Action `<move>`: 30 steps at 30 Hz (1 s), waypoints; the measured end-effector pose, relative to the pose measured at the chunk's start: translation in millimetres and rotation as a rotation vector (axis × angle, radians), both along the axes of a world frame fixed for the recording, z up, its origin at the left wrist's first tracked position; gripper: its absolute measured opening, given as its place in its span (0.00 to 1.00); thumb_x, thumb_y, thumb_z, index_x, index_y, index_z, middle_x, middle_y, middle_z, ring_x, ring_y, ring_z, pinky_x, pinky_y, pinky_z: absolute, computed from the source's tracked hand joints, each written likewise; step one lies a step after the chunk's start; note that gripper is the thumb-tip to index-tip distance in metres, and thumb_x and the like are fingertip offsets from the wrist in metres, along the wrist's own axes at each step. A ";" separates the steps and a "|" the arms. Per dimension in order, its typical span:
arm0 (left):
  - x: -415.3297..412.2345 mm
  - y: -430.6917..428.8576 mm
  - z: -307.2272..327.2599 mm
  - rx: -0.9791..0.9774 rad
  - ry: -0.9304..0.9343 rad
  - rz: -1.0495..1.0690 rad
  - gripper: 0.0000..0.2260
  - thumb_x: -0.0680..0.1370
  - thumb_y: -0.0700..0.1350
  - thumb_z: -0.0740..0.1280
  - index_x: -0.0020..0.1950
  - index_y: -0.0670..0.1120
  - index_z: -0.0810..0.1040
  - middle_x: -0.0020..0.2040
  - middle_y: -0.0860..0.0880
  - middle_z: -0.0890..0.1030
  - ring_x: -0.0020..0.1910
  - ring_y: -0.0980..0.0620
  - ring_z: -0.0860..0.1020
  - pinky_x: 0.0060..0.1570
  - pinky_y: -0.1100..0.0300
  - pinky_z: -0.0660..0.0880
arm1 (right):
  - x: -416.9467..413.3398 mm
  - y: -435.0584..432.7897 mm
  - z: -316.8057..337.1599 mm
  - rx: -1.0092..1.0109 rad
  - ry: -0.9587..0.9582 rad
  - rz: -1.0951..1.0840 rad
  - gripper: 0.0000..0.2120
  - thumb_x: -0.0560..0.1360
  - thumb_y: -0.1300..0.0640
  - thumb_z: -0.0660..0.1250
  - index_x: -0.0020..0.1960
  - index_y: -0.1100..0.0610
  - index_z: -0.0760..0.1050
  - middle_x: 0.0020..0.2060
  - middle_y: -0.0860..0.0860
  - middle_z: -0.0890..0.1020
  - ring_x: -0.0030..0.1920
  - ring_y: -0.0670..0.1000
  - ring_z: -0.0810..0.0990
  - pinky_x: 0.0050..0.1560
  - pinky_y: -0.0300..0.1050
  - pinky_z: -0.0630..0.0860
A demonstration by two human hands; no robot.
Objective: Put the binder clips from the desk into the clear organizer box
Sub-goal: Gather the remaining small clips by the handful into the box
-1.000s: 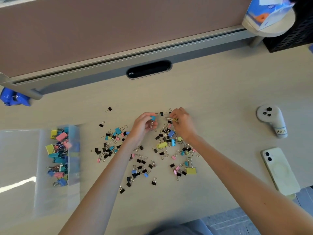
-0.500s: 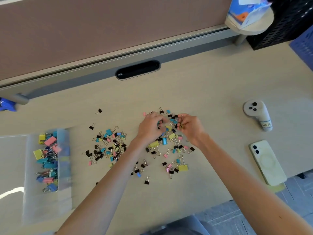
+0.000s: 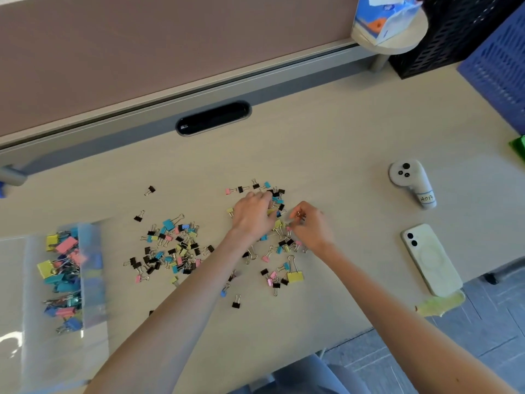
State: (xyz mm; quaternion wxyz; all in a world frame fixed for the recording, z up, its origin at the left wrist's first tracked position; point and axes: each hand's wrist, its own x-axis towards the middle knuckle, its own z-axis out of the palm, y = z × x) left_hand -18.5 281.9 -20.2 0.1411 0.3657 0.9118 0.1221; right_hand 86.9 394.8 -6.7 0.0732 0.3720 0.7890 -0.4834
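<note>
Light, stiff binder clips suit a wire-loop pinch, as fingers of the right hand clamp one; whether the left hand holds any, I cannot tell.

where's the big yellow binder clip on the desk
Head view: the big yellow binder clip lies on the desk at the near edge of the right pile, just left of the right forearm.
</note>
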 end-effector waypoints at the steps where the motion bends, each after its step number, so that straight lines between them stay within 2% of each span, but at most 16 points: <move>1: -0.3 0.6 -0.2 0.001 -0.018 0.013 0.08 0.76 0.51 0.65 0.50 0.47 0.73 0.49 0.51 0.80 0.48 0.50 0.73 0.39 0.57 0.67 | 0.6 -1.8 0.3 0.037 -0.008 0.038 0.10 0.68 0.67 0.63 0.45 0.55 0.76 0.40 0.51 0.79 0.40 0.53 0.81 0.33 0.44 0.75; 3: -0.9 2.2 0.6 -0.001 -0.057 0.032 0.08 0.76 0.51 0.65 0.48 0.48 0.73 0.46 0.51 0.79 0.47 0.50 0.73 0.37 0.57 0.66 | 1.1 -4.8 -1.5 0.120 -0.031 0.113 0.09 0.69 0.63 0.68 0.47 0.54 0.75 0.43 0.50 0.79 0.42 0.52 0.78 0.34 0.40 0.71; 5: -2.1 1.2 4.8 0.016 -0.103 0.057 0.07 0.75 0.51 0.66 0.47 0.48 0.73 0.44 0.53 0.79 0.47 0.51 0.73 0.37 0.57 0.66 | 0.8 -8.4 -4.2 0.195 -0.045 0.165 0.10 0.68 0.56 0.71 0.48 0.52 0.74 0.45 0.48 0.77 0.42 0.51 0.77 0.37 0.43 0.73; 8: -8.4 -8.2 8.9 0.084 -0.197 0.116 0.06 0.75 0.52 0.65 0.47 0.51 0.74 0.45 0.56 0.79 0.47 0.54 0.74 0.39 0.57 0.73 | 0.0 -13.4 -9.9 0.282 -0.058 0.205 0.14 0.68 0.51 0.73 0.49 0.53 0.72 0.47 0.48 0.76 0.43 0.52 0.78 0.40 0.44 0.72; 12: -21.4 -23.5 13.4 0.132 -0.371 0.196 0.06 0.76 0.51 0.65 0.50 0.51 0.75 0.47 0.56 0.78 0.36 0.60 0.70 0.35 0.60 0.69 | -4.3 -19.8 -11.9 0.484 -0.067 0.282 0.17 0.71 0.45 0.70 0.51 0.55 0.72 0.48 0.50 0.76 0.48 0.52 0.76 0.44 0.45 0.72; 14: -27.8 -31.5 12.0 0.151 -0.525 0.252 0.09 0.76 0.52 0.64 0.51 0.51 0.77 0.53 0.53 0.80 0.42 0.64 0.70 0.41 0.62 0.69 | -7.6 -22.8 -12.9 0.539 -0.076 0.309 0.18 0.72 0.43 0.68 0.53 0.56 0.72 0.49 0.51 0.76 0.50 0.53 0.75 0.46 0.45 0.72; 15: -30.9 -35.6 11.8 0.177 -0.614 0.290 0.10 0.75 0.54 0.64 0.51 0.51 0.79 0.56 0.52 0.81 0.50 0.61 0.73 0.48 0.59 0.70 | -9.5 -24.0 -13.9 0.549 -0.084 0.322 0.18 0.73 0.44 0.67 0.53 0.57 0.72 0.50 0.51 0.76 0.51 0.53 0.75 0.46 0.45 0.71; 17: -33.0 -41.2 18.9 0.266 -0.777 0.400 0.14 0.72 0.57 0.63 0.48 0.51 0.82 0.56 0.51 0.81 0.68 0.49 0.70 0.65 0.48 0.68 | -12.5 -25.8 -15.0 0.541 -0.103 0.336 0.17 0.74 0.45 0.67 0.55 0.57 0.72 0.51 0.52 0.75 0.51 0.53 0.75 0.46 0.45 0.70; 18: -33.7 -44.0 21.2 0.317 -0.852 0.444 0.14 0.72 0.57 0.63 0.46 0.51 0.83 0.53 0.51 0.82 0.67 0.46 0.70 0.66 0.45 0.67 | -14.0 -26.8 -14.6 0.538 -0.110 0.338 0.17 0.74 0.46 0.66 0.55 0.57 0.72 0.51 0.52 0.75 0.51 0.53 0.76 0.45 0.45 0.71; 19: -33.6 -46.8 24.3 0.359 -0.921 0.469 0.13 0.75 0.53 0.61 0.46 0.50 0.83 0.50 0.51 0.82 0.59 0.46 0.74 0.59 0.48 0.72 | -14.7 -27.5 -14.0 0.543 -0.112 0.337 0.17 0.74 0.47 0.66 0.56 0.58 0.72 0.52 0.52 0.75 0.50 0.53 0.76 0.45 0.45 0.71; 20: -33.0 -49.2 27.2 0.390 -0.984 0.489 0.13 0.78 0.49 0.59 0.46 0.48 0.83 0.49 0.50 0.81 0.49 0.48 0.75 0.47 0.56 0.74 | -15.2 -28.3 -13.1 0.548 -0.109 0.334 0.17 0.74 0.47 0.66 0.56 0.58 0.71 0.52 0.52 0.74 0.49 0.53 0.76 0.43 0.44 0.71; 21: -32.3 -51.8 29.0 0.430 -1.049 0.498 0.15 0.80 0.46 0.56 0.48 0.47 0.82 0.50 0.48 0.81 0.43 0.51 0.71 0.39 0.61 0.69 | -15.2 -28.3 -12.6 0.542 -0.095 0.323 0.16 0.74 0.48 0.66 0.56 0.57 0.71 0.51 0.51 0.74 0.47 0.53 0.76 0.42 0.44 0.70; 23: -31.1 -58.1 30.8 0.542 -1.218 0.524 0.16 0.80 0.43 0.53 0.48 0.44 0.81 0.51 0.45 0.79 0.38 0.54 0.68 0.34 0.63 0.65 | -15.7 -27.0 -10.4 0.433 -0.056 0.254 0.13 0.73 0.49 0.66 0.53 0.55 0.71 0.48 0.49 0.74 0.44 0.52 0.75 0.37 0.42 0.68; 24: -30.3 -60.4 32.0 0.594 -1.308 0.539 0.17 0.79 0.42 0.52 0.47 0.43 0.80 0.49 0.45 0.78 0.38 0.55 0.68 0.33 0.63 0.65 | -16.2 -25.1 -7.8 0.286 -0.029 0.183 0.11 0.72 0.51 0.67 0.51 0.54 0.71 0.47 0.49 0.75 0.43 0.51 0.75 0.36 0.42 0.67; 27: -28.2 -63.1 32.8 0.662 -1.510 0.559 0.16 0.79 0.45 0.52 0.44 0.43 0.78 0.41 0.46 0.75 0.35 0.54 0.68 0.32 0.62 0.67 | -18.6 -16.5 2.6 -0.365 0.079 -0.108 0.08 0.70 0.59 0.67 0.48 0.55 0.73 0.43 0.53 0.78 0.39 0.50 0.72 0.37 0.41 0.67; 30: -23.1 -59.9 32.6 0.662 -1.600 0.565 0.15 0.80 0.49 0.55 0.42 0.43 0.76 0.37 0.46 0.75 0.32 0.53 0.70 0.31 0.61 0.70 | -13.6 -7.5 11.4 -0.658 0.111 -0.195 0.10 0.73 0.62 0.59 0.51 0.59 0.75 0.36 0.52 0.74 0.34 0.47 0.66 0.34 0.40 0.62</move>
